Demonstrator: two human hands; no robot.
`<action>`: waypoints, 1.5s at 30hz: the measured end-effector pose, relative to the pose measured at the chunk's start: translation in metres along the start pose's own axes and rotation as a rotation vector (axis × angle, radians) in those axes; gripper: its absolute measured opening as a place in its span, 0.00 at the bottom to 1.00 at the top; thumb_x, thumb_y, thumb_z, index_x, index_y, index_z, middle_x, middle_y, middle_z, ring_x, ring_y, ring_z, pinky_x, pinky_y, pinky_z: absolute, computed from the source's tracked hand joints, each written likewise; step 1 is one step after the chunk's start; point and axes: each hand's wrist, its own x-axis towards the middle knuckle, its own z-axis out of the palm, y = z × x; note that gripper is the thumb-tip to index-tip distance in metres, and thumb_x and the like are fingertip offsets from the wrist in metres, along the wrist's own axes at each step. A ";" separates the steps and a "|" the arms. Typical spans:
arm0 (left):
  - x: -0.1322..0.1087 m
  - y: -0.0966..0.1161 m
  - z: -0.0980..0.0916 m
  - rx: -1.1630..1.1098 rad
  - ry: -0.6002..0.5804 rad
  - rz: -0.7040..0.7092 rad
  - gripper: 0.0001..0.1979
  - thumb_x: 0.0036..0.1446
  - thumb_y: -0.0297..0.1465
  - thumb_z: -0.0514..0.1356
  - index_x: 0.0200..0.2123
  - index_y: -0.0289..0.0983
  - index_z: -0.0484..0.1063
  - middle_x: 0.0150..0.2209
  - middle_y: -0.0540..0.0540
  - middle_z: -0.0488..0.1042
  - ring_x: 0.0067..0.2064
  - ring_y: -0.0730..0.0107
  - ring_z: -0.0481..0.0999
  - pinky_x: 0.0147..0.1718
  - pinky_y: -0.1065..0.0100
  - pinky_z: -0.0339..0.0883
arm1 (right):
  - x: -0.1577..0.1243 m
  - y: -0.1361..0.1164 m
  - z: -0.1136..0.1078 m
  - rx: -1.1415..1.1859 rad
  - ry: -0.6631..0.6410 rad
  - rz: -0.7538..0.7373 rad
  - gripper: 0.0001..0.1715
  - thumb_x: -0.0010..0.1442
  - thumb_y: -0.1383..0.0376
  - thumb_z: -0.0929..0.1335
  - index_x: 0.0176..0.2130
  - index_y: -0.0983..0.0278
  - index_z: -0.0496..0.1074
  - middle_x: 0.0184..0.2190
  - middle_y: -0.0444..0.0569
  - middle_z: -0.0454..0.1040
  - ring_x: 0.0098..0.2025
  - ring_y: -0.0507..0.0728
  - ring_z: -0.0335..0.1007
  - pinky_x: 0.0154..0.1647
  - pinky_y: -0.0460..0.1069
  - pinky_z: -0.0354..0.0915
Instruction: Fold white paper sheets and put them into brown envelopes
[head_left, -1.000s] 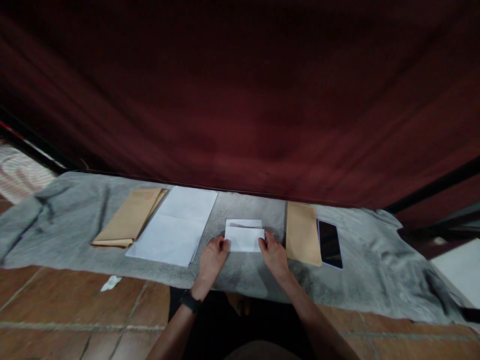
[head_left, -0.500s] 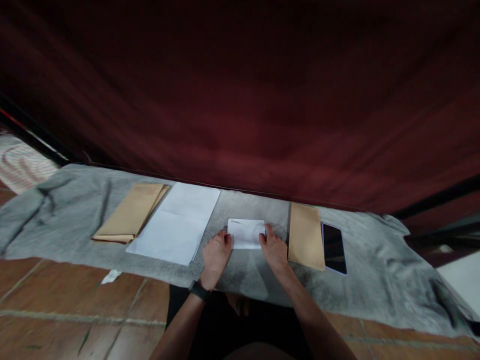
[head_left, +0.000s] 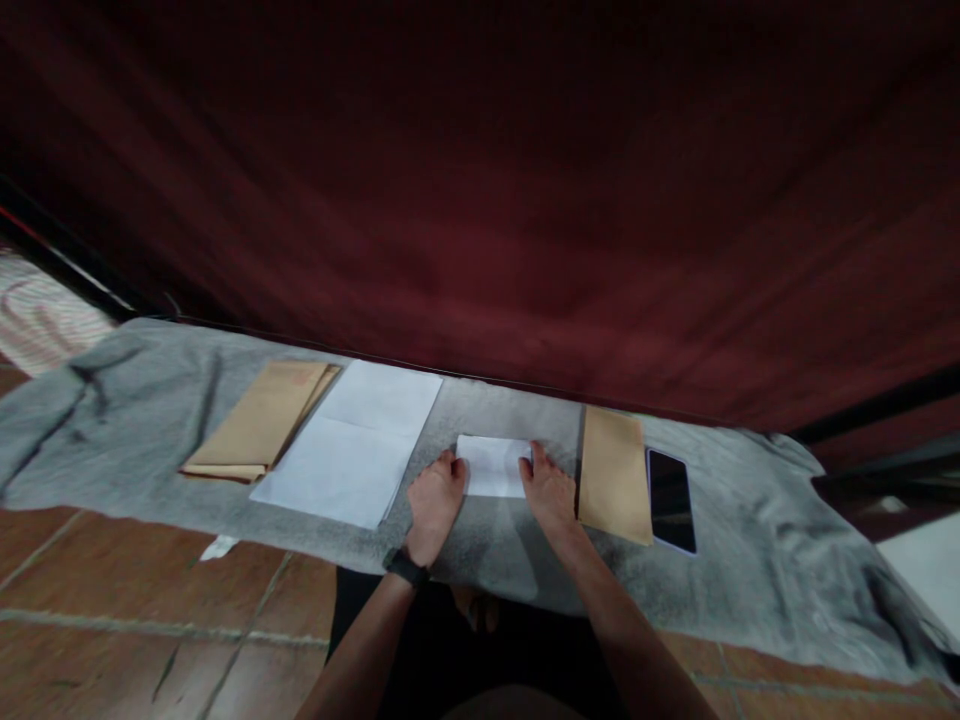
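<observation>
A folded white sheet of paper [head_left: 493, 468] lies on the grey cloth in front of me, its long side running left to right. My left hand [head_left: 438, 492] grips its left end, thumb on top and fingers curled at the edge. At the right end, my right hand [head_left: 549, 488] pinches the paper the same way. To the left lie larger white sheets [head_left: 349, 450] with a crease across them. A brown envelope [head_left: 615, 475] rests just right of my right hand.
A stack of brown envelopes [head_left: 259, 420] lies at the far left. Beyond the right envelope is a dark-screened phone [head_left: 671, 502]. The grey cloth [head_left: 757, 540] covers the narrow surface, and a dark red curtain [head_left: 480, 230] hangs behind it. A white scrap [head_left: 219, 547] is on the tiled floor.
The folded paper's top edge, with a dark gap before, now looks flatter. Both hands keep their hold at the ends, with only a slight shift. The view has tilted a little.
</observation>
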 end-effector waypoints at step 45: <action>0.000 0.015 0.064 0.074 0.226 0.599 0.27 0.71 0.38 0.44 0.69 0.36 0.59 0.71 0.41 0.59 0.73 0.57 0.53 0.70 0.50 0.48 | -0.034 -0.012 0.057 0.061 0.358 -0.249 0.30 0.73 0.66 0.58 0.70 0.68 0.58 0.73 0.63 0.51 0.73 0.68 0.48 0.69 0.65 0.53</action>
